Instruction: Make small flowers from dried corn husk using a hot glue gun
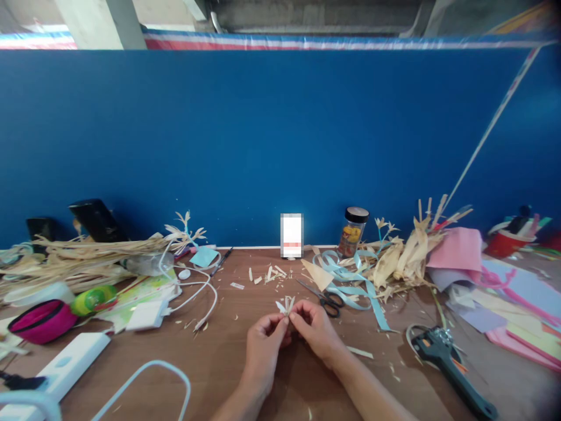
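Note:
Both my hands meet over the middle of the brown table. My left hand [268,334] is closed, its thumb and fingers pinching the base of a small corn husk flower [288,305]. My right hand [314,327] pinches the same flower from the other side, thumb against the left thumb. Pale, narrow petals stick up above the fingertips; the lower part is hidden by my fingers. Just beyond lie cut husk scraps [272,273]. Black-handled scissors [329,303] rest to the right of the hands, beside a pale husk piece [317,275].
Light blue ribbon [350,275] curls near a lidded jar [353,233]. At right are a husk bundle [405,254], a glue gun [451,365] and coloured paper [456,251]. A power strip [72,365], white charger [146,316] and long husks [100,254] lie left. A blue partition [263,128] stands behind.

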Demonstrator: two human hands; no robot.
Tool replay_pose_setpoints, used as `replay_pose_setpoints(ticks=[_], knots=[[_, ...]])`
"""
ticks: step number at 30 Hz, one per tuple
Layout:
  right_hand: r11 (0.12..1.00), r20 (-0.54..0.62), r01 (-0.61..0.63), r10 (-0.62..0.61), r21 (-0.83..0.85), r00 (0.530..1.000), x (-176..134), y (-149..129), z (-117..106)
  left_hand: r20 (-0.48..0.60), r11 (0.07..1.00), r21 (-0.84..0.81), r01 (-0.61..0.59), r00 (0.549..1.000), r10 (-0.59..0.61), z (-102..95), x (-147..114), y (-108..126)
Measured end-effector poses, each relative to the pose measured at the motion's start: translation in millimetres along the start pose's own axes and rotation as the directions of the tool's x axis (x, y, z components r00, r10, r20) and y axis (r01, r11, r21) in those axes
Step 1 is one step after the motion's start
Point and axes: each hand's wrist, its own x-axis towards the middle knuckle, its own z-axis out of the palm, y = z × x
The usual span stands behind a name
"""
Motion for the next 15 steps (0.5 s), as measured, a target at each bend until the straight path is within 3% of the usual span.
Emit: replay_pose_setpoints(ticks=[15], knots=[[0.998,-0.019,0.038,-0.039,-0.057,0.999,-0.3,0.7,0.7,0.024,1.0,-0.006,0.003,1.0,-0.002,-2.3,1.5,-0.9]])
